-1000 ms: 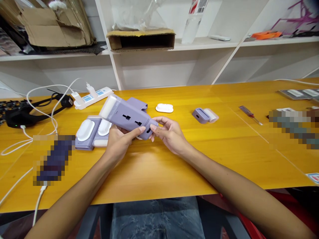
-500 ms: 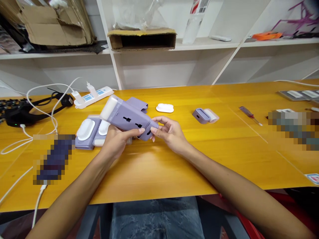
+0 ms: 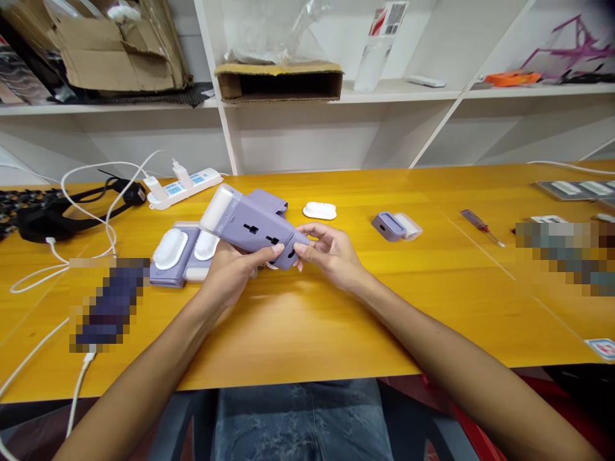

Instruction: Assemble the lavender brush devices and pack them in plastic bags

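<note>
My left hand (image 3: 230,272) grips a long lilac plastic device (image 3: 250,225) from below, thumb on its near end. The device has a white cap at its far left end and dark slots on its face, and it is held tilted above the yellow table (image 3: 307,320). My right hand (image 3: 329,255) pinches the device's near right end with fingertips. Just behind the left hand lie two more lilac units with white oval pads (image 3: 180,255). Another lilac piece (image 3: 271,200) lies behind the held device.
A white oval cap (image 3: 319,210) and a small lilac part with a clear cover (image 3: 396,226) lie further back. A screwdriver (image 3: 480,226) lies at the right. A white power strip (image 3: 182,187), white cables and black gear (image 3: 52,214) sit at the left. Shelves with cardboard boxes stand behind.
The view has shifted slightly. My hands and the lilac device stay almost in place, with the right fingers closing a little tighter on its near end.
</note>
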The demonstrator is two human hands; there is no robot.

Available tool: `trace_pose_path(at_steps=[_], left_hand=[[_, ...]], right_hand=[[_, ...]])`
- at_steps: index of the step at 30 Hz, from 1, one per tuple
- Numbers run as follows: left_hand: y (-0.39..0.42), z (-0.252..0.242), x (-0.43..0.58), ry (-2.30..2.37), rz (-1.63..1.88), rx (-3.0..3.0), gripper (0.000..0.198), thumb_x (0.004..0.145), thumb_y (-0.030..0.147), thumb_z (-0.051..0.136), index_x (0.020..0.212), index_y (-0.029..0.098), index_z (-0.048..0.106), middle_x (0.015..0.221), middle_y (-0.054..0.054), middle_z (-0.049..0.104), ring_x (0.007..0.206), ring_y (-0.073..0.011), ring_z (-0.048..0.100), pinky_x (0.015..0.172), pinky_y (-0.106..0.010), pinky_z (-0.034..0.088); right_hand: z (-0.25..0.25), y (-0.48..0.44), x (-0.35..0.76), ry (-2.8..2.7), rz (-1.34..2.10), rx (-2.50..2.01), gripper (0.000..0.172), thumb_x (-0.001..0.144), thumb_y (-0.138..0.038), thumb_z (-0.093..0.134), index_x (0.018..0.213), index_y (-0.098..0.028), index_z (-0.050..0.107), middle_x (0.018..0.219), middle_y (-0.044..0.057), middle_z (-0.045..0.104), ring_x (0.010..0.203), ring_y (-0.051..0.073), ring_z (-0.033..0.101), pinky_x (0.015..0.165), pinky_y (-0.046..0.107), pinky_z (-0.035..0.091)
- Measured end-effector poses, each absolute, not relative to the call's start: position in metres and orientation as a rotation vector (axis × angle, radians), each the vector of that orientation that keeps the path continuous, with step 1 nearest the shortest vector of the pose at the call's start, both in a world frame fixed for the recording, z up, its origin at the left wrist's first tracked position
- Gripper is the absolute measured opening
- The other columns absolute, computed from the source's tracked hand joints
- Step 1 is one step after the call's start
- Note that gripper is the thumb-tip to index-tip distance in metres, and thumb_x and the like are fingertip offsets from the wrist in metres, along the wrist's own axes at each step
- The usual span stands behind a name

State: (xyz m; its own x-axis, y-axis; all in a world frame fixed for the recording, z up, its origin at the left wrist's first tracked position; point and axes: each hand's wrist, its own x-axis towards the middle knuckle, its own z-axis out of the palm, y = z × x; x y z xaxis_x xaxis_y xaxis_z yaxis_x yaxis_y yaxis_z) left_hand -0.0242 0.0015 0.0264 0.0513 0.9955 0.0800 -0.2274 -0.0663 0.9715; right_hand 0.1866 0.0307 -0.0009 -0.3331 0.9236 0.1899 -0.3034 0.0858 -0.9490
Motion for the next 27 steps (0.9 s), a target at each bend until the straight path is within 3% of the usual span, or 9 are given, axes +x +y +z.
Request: trace_pose_path(at_steps=[5,9,16,27], left_hand=[[0.004,0.03,-0.024,0.854,1.44,1.016,0.055,0.075,0.052,0.104,0.111,0.02,0.078,0.118,-0.01,0.085,0.11,-0.0305,0.081,0.086,-0.037,0.067],[0.006,0.031,-0.023,0.895,1.559,1.028,0.055,0.072,0.046,0.106,0.111,0.018,0.078,0.115,-0.009,0.085,0.112,-0.0284,0.08,0.095,-0.037,0.067],[0.007,0.031,-0.029,0.971,1.574,1.141,0.045,0.074,0.035,0.104,0.108,0.02,0.08,0.104,-0.005,0.084,0.098,-0.0229,0.078,0.086,-0.032,0.065],[0.005,0.02,-0.018,0.918,1.561,1.045,0.038,0.079,0.04,0.101,0.103,0.017,0.081,0.103,-0.006,0.084,0.091,-0.0213,0.079,0.076,-0.029,0.066]], right_hand=[[-0.001,0.029,0.185,-1.239,1.524,-0.644,0.054,0.077,-0.048,0.103,0.107,-0.019,0.069,0.079,0.002,0.079,0.061,0.017,0.071,0.061,0.033,0.059],[-0.009,0.028,0.179,-1.176,1.555,-0.62,0.051,0.078,-0.045,0.103,0.108,-0.018,0.07,0.085,0.002,0.08,0.064,0.016,0.073,0.062,0.033,0.061],[-0.013,0.027,0.178,-1.194,1.546,-0.618,0.051,0.079,-0.045,0.102,0.109,-0.02,0.07,0.083,0.001,0.08,0.063,0.016,0.072,0.063,0.034,0.061],[-0.003,0.034,0.186,-1.211,1.443,-0.71,0.058,0.075,-0.052,0.104,0.111,-0.018,0.073,0.083,0.001,0.077,0.061,0.014,0.068,0.06,0.032,0.058]])
